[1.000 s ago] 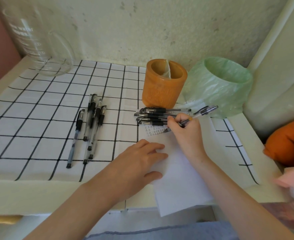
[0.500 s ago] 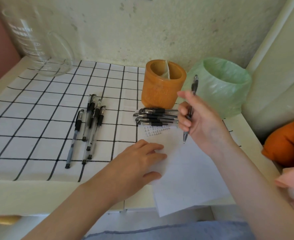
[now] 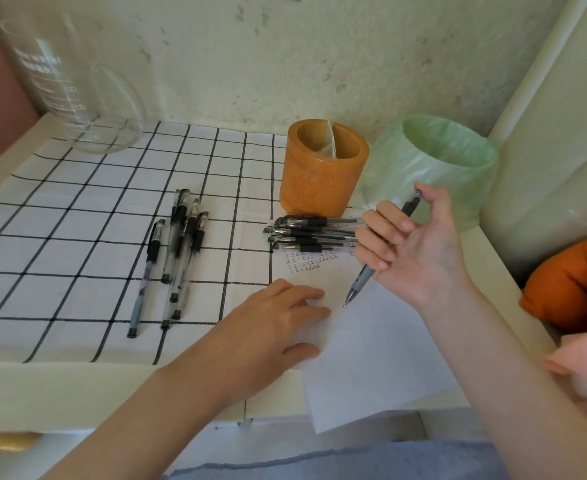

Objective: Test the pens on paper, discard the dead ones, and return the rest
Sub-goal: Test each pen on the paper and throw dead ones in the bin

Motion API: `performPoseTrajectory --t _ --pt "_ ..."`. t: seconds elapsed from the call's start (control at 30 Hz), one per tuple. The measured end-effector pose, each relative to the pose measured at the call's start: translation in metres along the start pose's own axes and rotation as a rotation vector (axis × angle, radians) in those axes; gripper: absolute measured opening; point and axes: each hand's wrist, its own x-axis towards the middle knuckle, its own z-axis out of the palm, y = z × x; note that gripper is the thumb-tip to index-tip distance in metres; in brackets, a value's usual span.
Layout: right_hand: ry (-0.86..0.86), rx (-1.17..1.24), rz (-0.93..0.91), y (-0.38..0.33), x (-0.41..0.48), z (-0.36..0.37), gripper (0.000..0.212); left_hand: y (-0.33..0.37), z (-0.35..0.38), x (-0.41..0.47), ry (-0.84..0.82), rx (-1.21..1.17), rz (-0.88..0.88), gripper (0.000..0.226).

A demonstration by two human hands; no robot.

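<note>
My left hand (image 3: 278, 323) lies flat on the white sheet of paper (image 3: 364, 362), which carries small rows of test marks near its top. My right hand (image 3: 413, 247) holds a black pen (image 3: 361, 282) raised over the paper, palm turned up, tip pointing down at the sheet. A stack of black pens (image 3: 312, 233) lies at the paper's top edge, in front of the orange pen holder (image 3: 323, 171). Several more pens (image 3: 174, 254) lie in a group on the checked cloth to the left. A bin lined with a green bag (image 3: 437, 161) stands right of the holder.
A large glass beaker (image 3: 73, 98) stands at the back left on the black-and-white checked cloth (image 3: 60, 237). An orange soft object (image 3: 572, 285) and something pink (image 3: 583, 362) lie off the table's right edge. A wall closes the back.
My right hand stopped writing, lifted the pen off the paper and turned palm-up. My left hand stayed on the sheet.
</note>
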Motion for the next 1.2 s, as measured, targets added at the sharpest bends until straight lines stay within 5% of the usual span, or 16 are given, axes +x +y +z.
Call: performPoseTrajectory --t 0.2,0.4,0.5,0.63,0.87,1.2 --pt "0.020 0.059 0.004 0.002 0.004 0.001 0.059 0.000 -0.001 0.000 0.008 -0.002 0.010 0.049" --pt "0.225 0.044 -0.014 0.006 0.013 -0.004 0.040 -0.001 -0.008 -0.001 0.090 0.036 0.001 0.027" --pt "0.314 -0.266 -0.016 0.006 0.015 -0.008 0.051 -0.002 -0.019 -0.002 0.272 0.031 -0.153 0.014" --pt "0.302 -0.269 -0.018 0.010 0.016 -0.011 0.045 -0.016 -0.027 -0.003 0.396 0.184 -0.321 0.015" --pt "0.196 -0.219 0.044 0.012 0.014 -0.010 0.038 -0.020 -0.027 -0.011 0.168 0.468 -0.665 0.035" --pt "0.129 -0.399 0.057 0.014 0.009 -0.011 0.022 -0.018 -0.034 -0.011 0.157 0.448 -0.682 0.050"
